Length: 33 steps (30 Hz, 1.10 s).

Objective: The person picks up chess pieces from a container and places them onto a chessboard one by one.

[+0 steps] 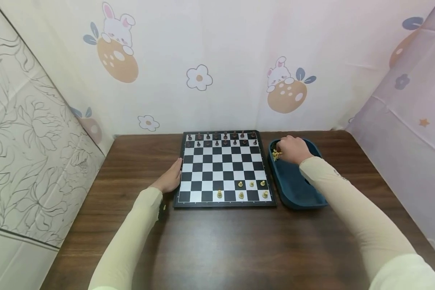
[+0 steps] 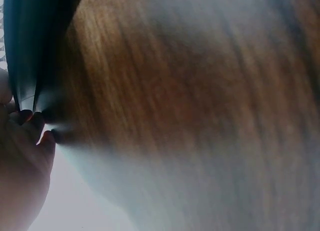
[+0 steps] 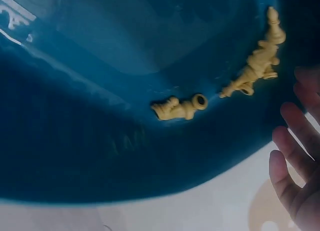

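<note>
The left hand [image 1: 170,179] rests flat against the chessboard [image 1: 224,169] edge, steadying it, while the right hand [image 1: 291,150], fingers extended, reaches among pale chess pieces [image 3: 260,61] in the blue tray [image 1: 297,189].

Your chessboard [image 1: 224,169] lies mid-table [image 1: 217,245], with the tray [image 1: 297,189] just right of it. Pieces [image 1: 221,139] line the board's far rows; six pieces [image 1: 241,189] stand on the near rows. Loose pieces [image 3: 255,66] lie in the tray's far end.
</note>
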Each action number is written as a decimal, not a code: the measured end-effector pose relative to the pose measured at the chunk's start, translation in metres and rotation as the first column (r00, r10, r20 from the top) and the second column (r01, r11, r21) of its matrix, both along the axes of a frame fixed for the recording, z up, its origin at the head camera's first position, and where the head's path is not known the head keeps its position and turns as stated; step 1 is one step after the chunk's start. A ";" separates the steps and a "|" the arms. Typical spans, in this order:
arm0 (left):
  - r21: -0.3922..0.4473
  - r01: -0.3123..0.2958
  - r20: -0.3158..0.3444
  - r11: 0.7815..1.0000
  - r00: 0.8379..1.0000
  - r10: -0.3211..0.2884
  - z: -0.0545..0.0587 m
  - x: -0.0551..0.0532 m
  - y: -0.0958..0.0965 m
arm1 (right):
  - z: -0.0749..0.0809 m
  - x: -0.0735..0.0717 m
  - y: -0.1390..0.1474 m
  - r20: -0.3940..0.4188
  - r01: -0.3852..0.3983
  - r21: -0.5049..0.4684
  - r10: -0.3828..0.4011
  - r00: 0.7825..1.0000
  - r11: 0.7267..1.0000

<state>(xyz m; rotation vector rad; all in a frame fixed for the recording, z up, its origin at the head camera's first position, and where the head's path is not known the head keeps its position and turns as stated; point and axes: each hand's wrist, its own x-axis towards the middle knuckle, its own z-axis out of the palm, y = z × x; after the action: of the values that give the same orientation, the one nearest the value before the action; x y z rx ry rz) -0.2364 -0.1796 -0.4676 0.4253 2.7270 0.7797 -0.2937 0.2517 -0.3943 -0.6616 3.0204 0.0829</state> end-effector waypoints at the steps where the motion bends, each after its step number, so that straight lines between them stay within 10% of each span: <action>1: 0.000 -0.004 0.003 1.000 1.000 0.004 0.000 0.000 0.000 | -0.002 -0.002 0.001 0.006 0.010 -0.010 -0.010 1.000 1.000; 33: -0.022 -0.030 0.023 0.999 0.999 0.031 -0.003 -0.003 0.000 | -0.028 -0.017 -0.001 0.054 0.097 -0.028 -0.095 0.994 0.995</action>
<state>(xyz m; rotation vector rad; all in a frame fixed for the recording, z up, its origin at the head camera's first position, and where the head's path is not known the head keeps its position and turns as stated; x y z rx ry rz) -0.2390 -0.1797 -0.4709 0.3686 2.7237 0.7568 -0.3106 0.2512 -0.4219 -0.5115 3.0022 0.0154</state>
